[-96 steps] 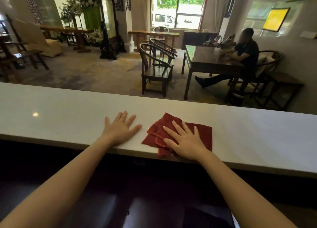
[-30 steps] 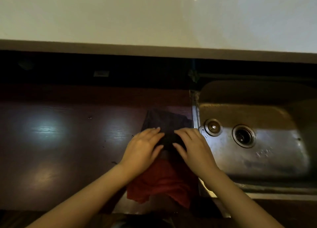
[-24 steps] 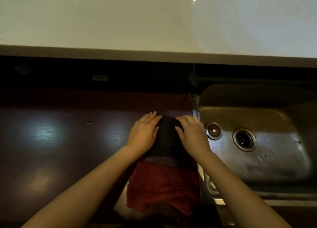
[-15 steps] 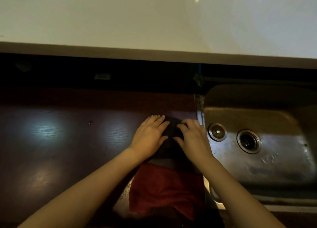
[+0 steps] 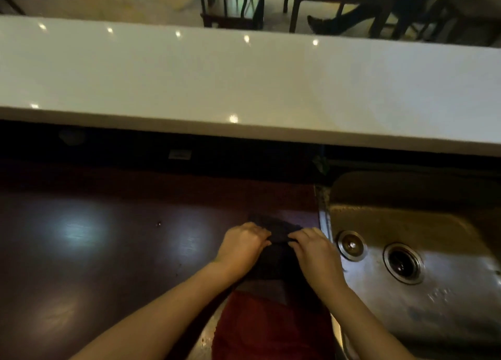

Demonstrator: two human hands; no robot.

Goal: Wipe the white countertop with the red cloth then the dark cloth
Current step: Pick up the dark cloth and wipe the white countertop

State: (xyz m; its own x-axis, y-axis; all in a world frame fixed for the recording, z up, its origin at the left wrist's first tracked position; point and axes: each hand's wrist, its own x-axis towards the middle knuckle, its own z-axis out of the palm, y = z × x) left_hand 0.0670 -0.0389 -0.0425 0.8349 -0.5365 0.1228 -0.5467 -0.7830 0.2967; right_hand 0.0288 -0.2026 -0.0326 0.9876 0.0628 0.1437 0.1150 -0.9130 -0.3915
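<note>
Now both hands grip the dark cloth [image 5: 276, 233], left hand [image 5: 242, 247] and right hand [image 5: 314, 251] pinching its edge; red cloth [image 5: 271, 330] lies below.

Dim, soft-focus view; ceiling-light glints dot the white countertop [image 5: 244, 74], broad glare patches sheen the dark lower surface [image 5: 81, 251].

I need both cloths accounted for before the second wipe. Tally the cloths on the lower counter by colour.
Red cloth: 1, lying nearest the person.
Dark cloth: 1, gripped by the left hand and the right hand, beside the sink.
Total: 2
</note>
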